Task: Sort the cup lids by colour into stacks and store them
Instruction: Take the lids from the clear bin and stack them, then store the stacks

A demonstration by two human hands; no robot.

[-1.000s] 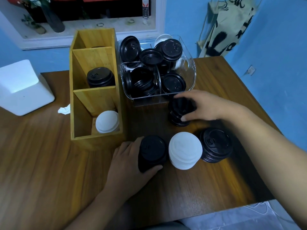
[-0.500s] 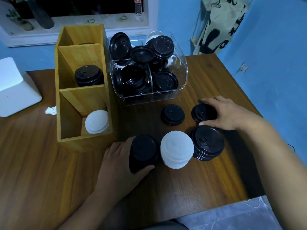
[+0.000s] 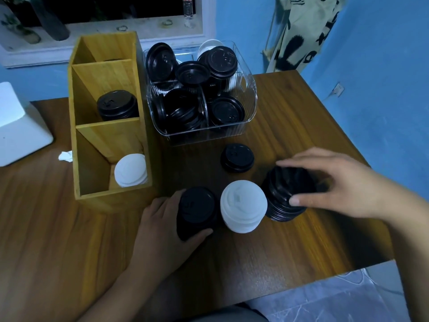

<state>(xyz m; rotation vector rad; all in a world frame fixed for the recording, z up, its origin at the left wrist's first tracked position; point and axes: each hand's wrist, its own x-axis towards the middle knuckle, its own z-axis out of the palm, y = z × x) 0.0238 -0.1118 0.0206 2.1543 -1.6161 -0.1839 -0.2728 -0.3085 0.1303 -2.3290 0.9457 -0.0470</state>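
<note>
- Left hand [image 3: 162,226] grips the left black stack [image 3: 197,211], just left of the white stack [image 3: 243,209].
- Right hand [image 3: 336,184] clasps the right black stack [image 3: 287,194], just right of the white stack.
- Single black lid [image 3: 236,158] lies behind the white stack.

L grip [image 3: 160,226]: left stack [image 3: 197,210]; R grip [image 3: 343,189]: right stack [image 3: 285,189].
</note>
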